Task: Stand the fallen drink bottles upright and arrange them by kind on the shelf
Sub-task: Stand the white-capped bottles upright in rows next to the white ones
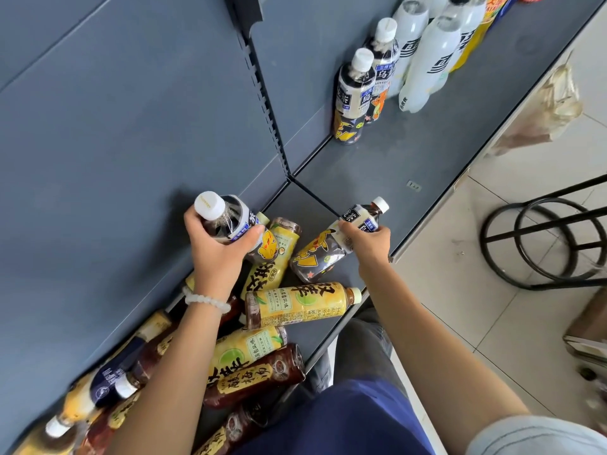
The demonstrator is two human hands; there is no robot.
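Note:
My left hand [216,251] grips a dark tea bottle with a white cap [230,218], lifted above the pile. My right hand [369,243] is closed on a second dark tea bottle [331,244] that lies tilted, its base on the grey shelf [427,152]. Below them lies a heap of fallen bottles: a yellow-label tea bottle [302,305], another yellow one [272,261], and a brown-label bottle [259,379]. Two matching dark tea bottles [356,93] stand upright further along the shelf, beside several white bottles [430,60].
The shelf's grey back panel [131,126] rises on the left, with a slotted upright [262,93]. A black metal stool frame [542,238] stands on the tiled floor to the right. A clear plastic bag [545,106] lies by the shelf edge.

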